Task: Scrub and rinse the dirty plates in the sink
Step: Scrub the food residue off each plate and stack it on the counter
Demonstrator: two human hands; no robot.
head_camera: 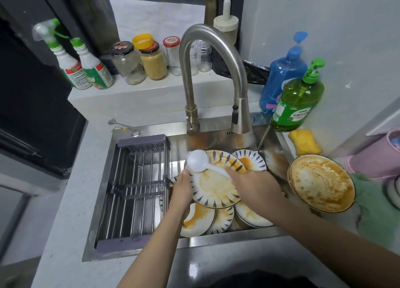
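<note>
Plates [216, 190] crowd steel sink [216, 139] beside white counter [71, 212].

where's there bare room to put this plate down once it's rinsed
The drying rack over the sink's left half is bare, bordered by the sink rim and the plate held by the left hand. The counter left of the sink is also free. The right is crowded: stacked dirty plates, a dirty bowl, sponge, soap bottles.

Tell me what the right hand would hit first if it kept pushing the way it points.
Likely the plate held by the left hand. The right hand points up-left with the white brush over it; depth is unclear.
</note>
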